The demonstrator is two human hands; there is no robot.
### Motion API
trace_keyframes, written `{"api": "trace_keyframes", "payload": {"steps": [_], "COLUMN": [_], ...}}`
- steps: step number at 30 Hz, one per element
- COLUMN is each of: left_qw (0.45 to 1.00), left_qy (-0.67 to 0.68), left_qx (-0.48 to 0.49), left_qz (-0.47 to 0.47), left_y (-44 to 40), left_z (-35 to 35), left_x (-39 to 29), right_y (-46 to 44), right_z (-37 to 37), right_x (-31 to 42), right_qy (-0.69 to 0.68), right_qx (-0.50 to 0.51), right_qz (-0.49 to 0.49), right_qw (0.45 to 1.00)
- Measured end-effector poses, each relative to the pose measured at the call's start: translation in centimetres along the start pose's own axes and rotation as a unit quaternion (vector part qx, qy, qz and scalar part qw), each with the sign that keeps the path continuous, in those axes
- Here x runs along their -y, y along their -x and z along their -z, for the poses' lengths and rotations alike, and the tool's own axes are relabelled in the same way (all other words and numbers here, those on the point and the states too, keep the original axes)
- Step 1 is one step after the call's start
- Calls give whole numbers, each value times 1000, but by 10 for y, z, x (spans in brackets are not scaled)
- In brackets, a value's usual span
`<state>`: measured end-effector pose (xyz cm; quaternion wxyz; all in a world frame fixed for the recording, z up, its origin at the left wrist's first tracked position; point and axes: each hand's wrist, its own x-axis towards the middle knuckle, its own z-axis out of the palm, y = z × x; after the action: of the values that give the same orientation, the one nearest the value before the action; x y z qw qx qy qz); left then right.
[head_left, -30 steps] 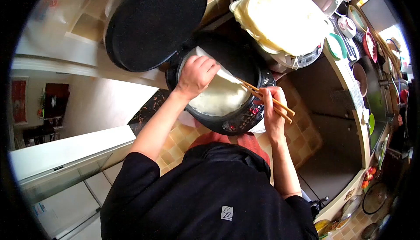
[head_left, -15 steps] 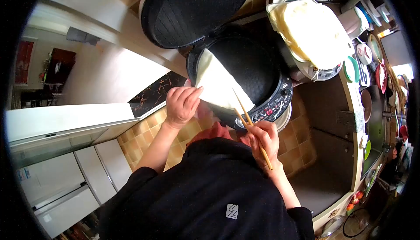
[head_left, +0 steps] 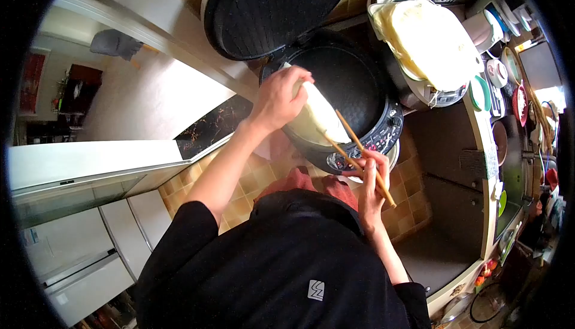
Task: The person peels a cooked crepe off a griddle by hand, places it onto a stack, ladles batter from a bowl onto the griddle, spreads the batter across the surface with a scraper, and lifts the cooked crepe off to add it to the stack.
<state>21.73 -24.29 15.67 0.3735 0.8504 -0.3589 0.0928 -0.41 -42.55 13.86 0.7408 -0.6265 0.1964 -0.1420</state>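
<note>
A pale, thin flatbread [head_left: 322, 116] lies along the near left part of a round black electric griddle [head_left: 353, 71], overlapping its rim. My left hand [head_left: 280, 97] is over the flatbread's upper left end, fingers bent and closed at its edge; the hand covers that part. My right hand [head_left: 374, 176], to the lower right of the griddle, is closed round a pair of wooden chopsticks [head_left: 353, 134]. Their tips are spread apart, at the flatbread's lower right end.
The griddle's ribbed lid [head_left: 275, 11] stands raised behind. On the right, a pile of pale yellow flatbreads [head_left: 425, 44] sits on top of an appliance. Bowls [head_left: 479, 94] and other dishes line the counter beyond. A dark open cabinet [head_left: 446, 173] is below.
My left hand has moved up and right from the flatbread's left corner to its upper end. The flatbread has shifted and looks narrower. My right hand has shifted right, and the chopstick tips have spread.
</note>
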Motion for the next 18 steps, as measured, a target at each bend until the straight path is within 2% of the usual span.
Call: {"api": "trace_keyframes", "payload": {"steps": [1, 3, 4, 5, 7, 9, 13, 18], "left_qw": [999, 998, 996, 989, 977, 967, 994, 998], "left_qy": [12, -34, -33, -25, -94, -176, -61, 26], "left_qx": [35, 51, 75, 143, 181, 149, 15, 50], "left_qz": [31, -14, -29, 0, -64, -108, -91, -6], "left_y": [-14, -45, -58, -71, -88, -100, -101, -33], "left_z": [-2, -14, -22, -25, -44, -42, -20, 13], "left_x": [-4, -7, -4, -7, 11, 5, -31, -42], "right_y": [-6, -27, -39, -48, -57, -60, -54, -33], "right_z": [3, 1, 5, 10, 13, 14, 18, 34], "right_x": [-3, -6, -9, -10, -7, -3, 5, 4], "right_qy": [-8, -17, -70, -122, -146, -131, -53, 30], "right_qx": [-4, -75, -99, -122, -140, -138, -122, -102], "right_qz": [-13, 6, -32, -69, -99, -98, -69, -35], "right_qw": [1000, 997, 992, 983, 974, 977, 989, 994]}}
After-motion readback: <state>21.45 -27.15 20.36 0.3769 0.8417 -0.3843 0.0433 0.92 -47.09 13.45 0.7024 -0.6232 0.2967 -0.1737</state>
